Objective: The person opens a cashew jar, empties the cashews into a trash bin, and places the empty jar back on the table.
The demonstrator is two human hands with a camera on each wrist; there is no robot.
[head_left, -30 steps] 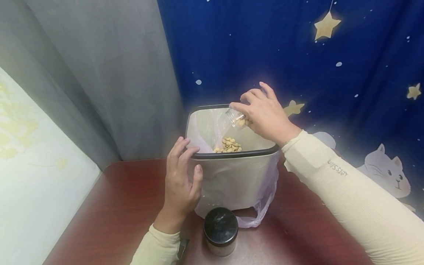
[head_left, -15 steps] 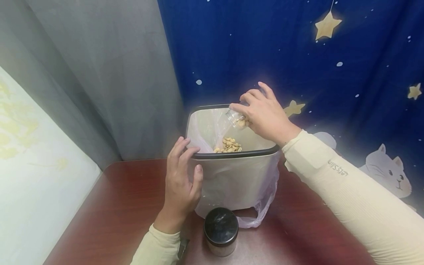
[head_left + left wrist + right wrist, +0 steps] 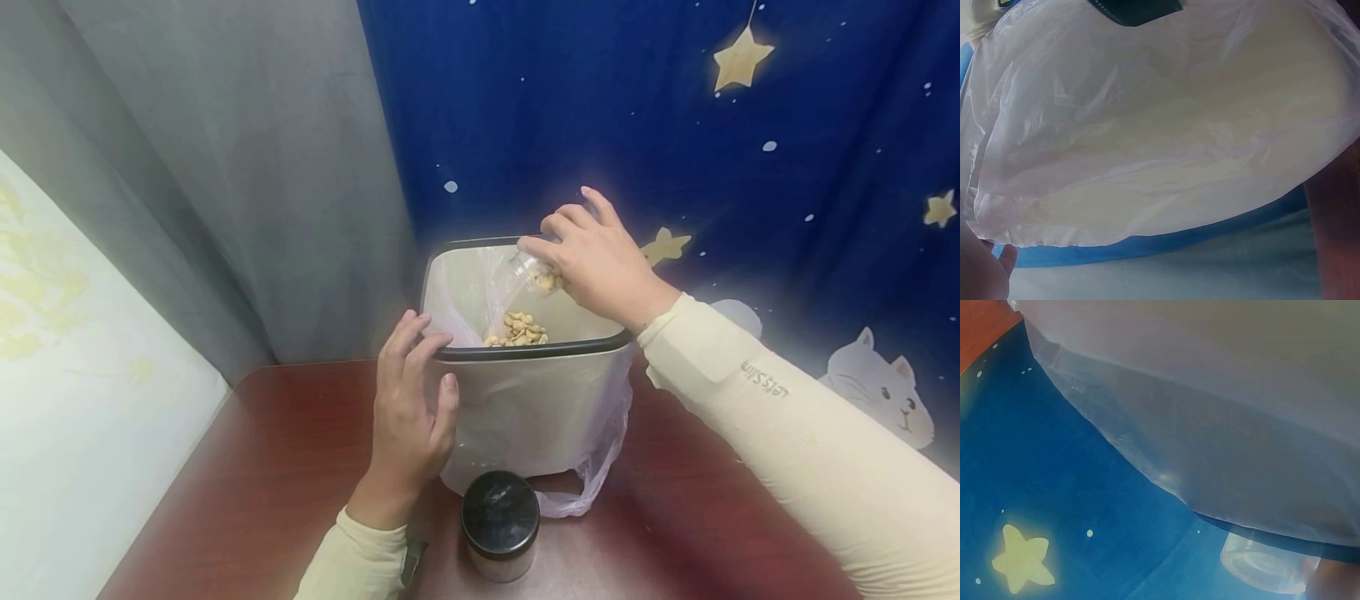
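My right hand [image 3: 602, 268] grips a small clear jar [image 3: 527, 265], tipped sideways with its mouth pointing left over a pale waste bin [image 3: 525, 408]. Tan nuts [image 3: 547, 282] that look like cashews are inside the jar near my palm. More nuts [image 3: 519, 327] lie in a heap within the bin. In the right wrist view, the jar's base [image 3: 1269, 565] shows past the bin. My left hand [image 3: 412, 408] rests with extended fingers at the bin's near left corner, fingertips right at the black rim [image 3: 532, 351], thumb apart along the front.
A jar with a black lid [image 3: 501, 512] stands upright on the red-brown table [image 3: 300, 450], just before the bin. A thin plastic bag [image 3: 603, 450] lines the bin and hangs outside, its handle loop on the table. Curtains [image 3: 525, 108] hang behind.
My right hand and the jar have shifted very slightly left. The left hand, the bin and the lidded jar keep their places.
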